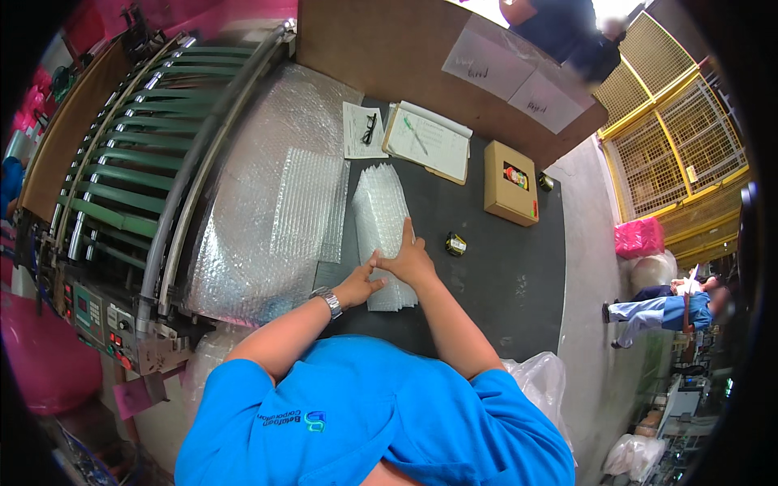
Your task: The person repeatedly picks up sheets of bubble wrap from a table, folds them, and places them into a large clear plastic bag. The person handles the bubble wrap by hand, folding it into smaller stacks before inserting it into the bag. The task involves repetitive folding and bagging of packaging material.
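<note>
1. Left hand (pixel 355 287), partly bent, meets the near left edge of the bubble-wrap stack (pixel 379 202), hold unclear; right hand (pixel 410 261) lies open across its right side.
2. Matte dark counter (pixel 506 279).
3. Broad, glossy bubble-wrap sheet (pixel 243 215), left.
4. Translucent, oblong bubble-wrap stack, mid-counter: ragged far end, long axis near-to-far.
5. Closed cardboard box (pixel 501 202), far right; contents hidden.

At six o'clock is a bright blue short-sleeved shirt (pixel 369 397), its green-and-dark logo (pixel 314 420) at seven; a silver metal-link watch (pixel 329 303) sits between seven and eight.
</note>
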{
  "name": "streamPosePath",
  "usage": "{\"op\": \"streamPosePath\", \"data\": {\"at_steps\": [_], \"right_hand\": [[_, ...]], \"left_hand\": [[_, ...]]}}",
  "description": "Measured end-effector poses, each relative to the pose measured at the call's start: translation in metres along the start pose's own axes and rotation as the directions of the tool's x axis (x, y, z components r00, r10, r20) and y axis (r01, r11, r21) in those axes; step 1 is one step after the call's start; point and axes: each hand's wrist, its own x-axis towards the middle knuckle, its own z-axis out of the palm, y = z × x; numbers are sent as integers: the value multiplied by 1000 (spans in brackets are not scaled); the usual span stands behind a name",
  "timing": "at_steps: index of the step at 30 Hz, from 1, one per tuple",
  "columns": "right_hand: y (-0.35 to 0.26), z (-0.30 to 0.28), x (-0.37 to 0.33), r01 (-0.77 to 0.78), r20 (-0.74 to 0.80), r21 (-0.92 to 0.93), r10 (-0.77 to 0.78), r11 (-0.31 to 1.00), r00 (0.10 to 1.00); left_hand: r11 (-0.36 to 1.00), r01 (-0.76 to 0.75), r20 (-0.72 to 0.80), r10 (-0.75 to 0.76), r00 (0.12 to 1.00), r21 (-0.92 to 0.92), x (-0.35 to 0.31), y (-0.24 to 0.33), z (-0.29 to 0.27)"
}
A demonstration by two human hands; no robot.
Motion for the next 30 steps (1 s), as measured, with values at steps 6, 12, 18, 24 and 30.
{"op": "streamPosePath", "data": {"at_steps": [6, 12, 18, 24, 30], "right_hand": [[63, -21, 10, 293, -261, 635, -158, 715, 952], [33, -50, -66, 357, -264, 894, -327, 270, 907], [39, -33, -75, 285, -209, 933, -313, 221, 926], [41, 6, -89, 178, -228, 966, -295, -189, 928], [20, 35, -120, 175, -284, 915, -272, -363, 920]], "left_hand": [[980, 1, -247, 50, 968, 200, -9, 0, -24], [828, -314, -130, 287, 949, -464, -71, 65, -57], [904, -417, -189, 394, 899, -99, -111, 93, -65], [814, -577, -172, 578, 798, 59, -136, 100, -66], [678, -478, -200, 449, 871, -559, -154, 100, -101]]}}
